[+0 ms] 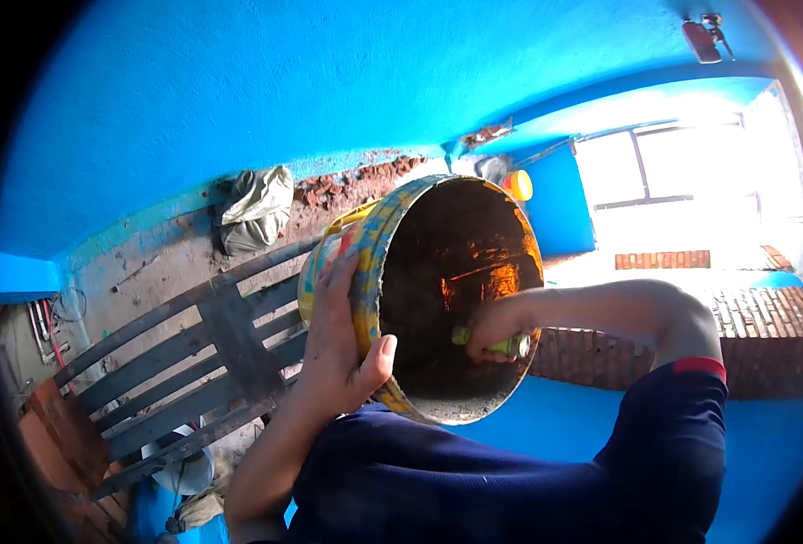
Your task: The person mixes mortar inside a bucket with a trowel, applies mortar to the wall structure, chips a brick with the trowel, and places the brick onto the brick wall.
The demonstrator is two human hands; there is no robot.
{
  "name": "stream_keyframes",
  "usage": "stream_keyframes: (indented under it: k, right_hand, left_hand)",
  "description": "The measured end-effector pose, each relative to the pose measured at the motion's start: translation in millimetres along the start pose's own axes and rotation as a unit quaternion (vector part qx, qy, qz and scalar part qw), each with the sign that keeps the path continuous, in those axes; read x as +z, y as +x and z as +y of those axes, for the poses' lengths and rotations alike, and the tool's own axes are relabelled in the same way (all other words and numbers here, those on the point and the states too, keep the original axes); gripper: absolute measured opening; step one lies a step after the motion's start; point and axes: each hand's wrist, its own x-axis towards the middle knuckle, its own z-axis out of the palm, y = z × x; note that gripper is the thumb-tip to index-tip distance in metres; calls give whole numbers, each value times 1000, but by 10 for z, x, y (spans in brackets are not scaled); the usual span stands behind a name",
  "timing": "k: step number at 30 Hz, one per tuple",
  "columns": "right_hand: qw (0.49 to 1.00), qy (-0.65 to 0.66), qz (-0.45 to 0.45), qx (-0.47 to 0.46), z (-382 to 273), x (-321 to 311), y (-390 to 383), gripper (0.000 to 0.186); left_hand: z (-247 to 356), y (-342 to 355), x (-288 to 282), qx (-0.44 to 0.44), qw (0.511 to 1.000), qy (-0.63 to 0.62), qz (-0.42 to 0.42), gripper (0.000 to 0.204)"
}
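A large yellow bucket (376, 240) is tilted on its side, its round mouth facing me. Its rim is spotted with blue and grey, and the dark inside is stained, with orange patches glowing. My left hand (340, 349) grips the bucket's left side, fingers along the outer wall and thumb at the rim. Reaching into the mouth from the right, my right hand (495, 322) is closed round a yellow-green handle (517, 345). Both ends of the handle stick out of the fist; whatever it may carry cannot be made out against the dark wall.
Behind the bucket lies a dark slatted wooden pallet-like frame (238, 344). A pale sack (256, 208) and broken brick rubble (356, 179) lie along the blue wall (265, 82). A white bucket (184, 467) stands lower left. Brickwork (592, 358) and a bright window (664, 163) are at right.
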Motion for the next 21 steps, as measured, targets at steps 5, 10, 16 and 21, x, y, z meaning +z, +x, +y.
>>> stream_keyframes:
  k: [5,10,16,21]
  right_hand:
    - [972,218,-52,-70,-99,217,-170,14]
    - [905,373,-148,-140,-137,87,-157,11]
    - [816,481,-243,-210,97,-137,-134,12]
    - [888,409,-69,-200,384,-215,-609,17]
  left_hand:
    - [15,27,10,-58,996,-66,-12,89]
    - [20,16,42,-86,991,-96,-28,94]
    - [29,10,55,-74,992,-104,-12,91]
    - [92,95,65,-54,994,-97,-21,88]
